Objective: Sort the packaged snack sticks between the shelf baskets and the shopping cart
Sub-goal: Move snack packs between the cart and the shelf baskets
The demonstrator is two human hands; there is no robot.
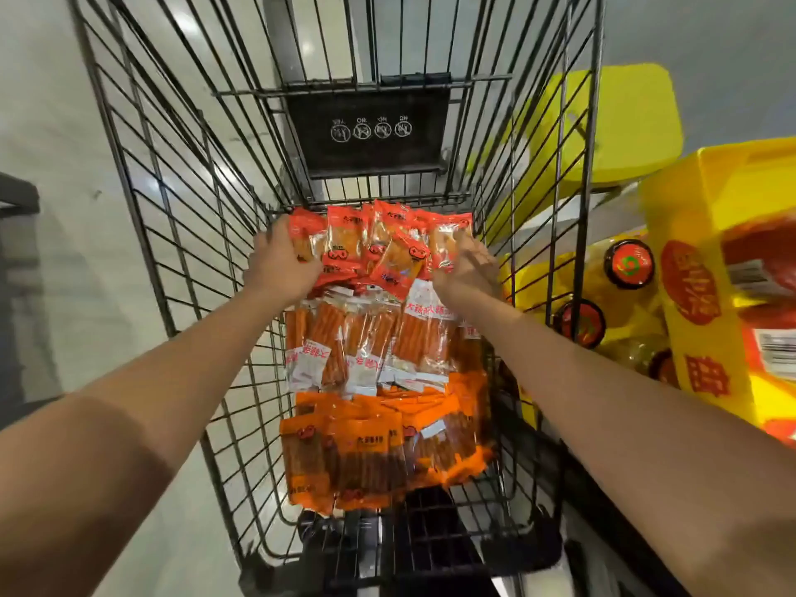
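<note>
Seen from the head camera looking down, a black wire shopping cart (pixel 172 234) filled the middle of the view, with both bare arms reaching into it from the near edge. On the cart floor lay packaged snack sticks in three groups. The far group, red-orange packets (pixel 379 241), sat against the cart's far end, below a black plastic flap (pixel 370 131) printed with four small white warning symbols. In the middle lay clear packets with white labels (pixel 366 338) showing orange sticks inside. Nearest lay orange packets (pixel 366 450), overlapping one another. The left hand (pixel 280 260) rested on the left end of the far group, its fingers curled over the outermost packet's edge. The right hand (pixel 467 262) was at the right end of the same group, its fingers bent against the packets; the picture was too blurred there to tell whether it gripped one or only pressed. To the right, outside the cart wires, stood yellow cartons (pixel 706 269) with red printing and bottles with red-and-black caps (pixel 629 265). To the left lay pale, glossy floor (pixel 51 122).
</note>
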